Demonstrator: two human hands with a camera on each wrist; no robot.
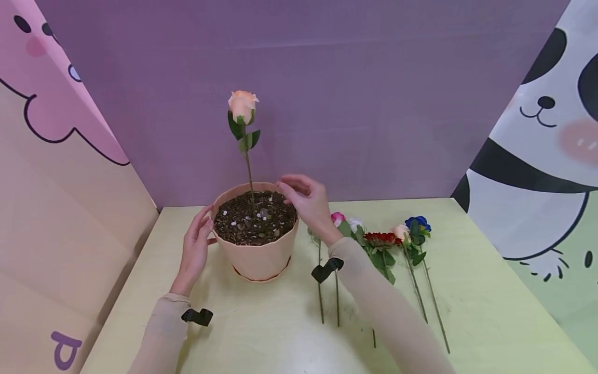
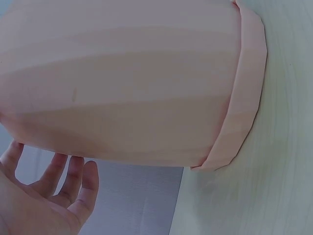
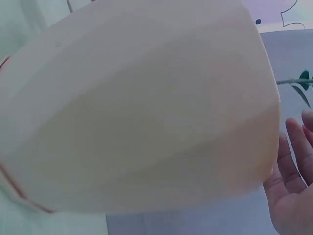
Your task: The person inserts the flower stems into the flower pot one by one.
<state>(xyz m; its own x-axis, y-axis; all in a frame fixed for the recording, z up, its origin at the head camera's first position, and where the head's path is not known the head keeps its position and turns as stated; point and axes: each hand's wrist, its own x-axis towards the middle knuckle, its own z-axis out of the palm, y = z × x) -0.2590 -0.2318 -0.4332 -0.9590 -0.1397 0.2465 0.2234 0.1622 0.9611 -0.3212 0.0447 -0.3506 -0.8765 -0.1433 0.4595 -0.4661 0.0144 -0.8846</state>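
A peach-coloured flowerpot [image 1: 259,258] full of dark soil [image 1: 243,218] stands on the table, with a matching saucer beneath it. From the soil rises a single upright peach rose [image 1: 243,107] with green leaves on a thin stem. My left hand [image 1: 194,253] rests its loosely bent fingers against the pot's left side, just under the rim; the fingertips [image 2: 90,171] show along the wall in the left wrist view. My right hand [image 1: 308,202] is at the right back of the rim, fingers loosely bent toward the soil, apart from the rose stem.
Right of the pot, several artificial flowers lie on the table, among them a pink one [image 1: 338,218], a dark red one [image 1: 380,239] and a blue one [image 1: 418,223], stems toward the front. A purple wall [image 1: 374,114] stands behind the table.
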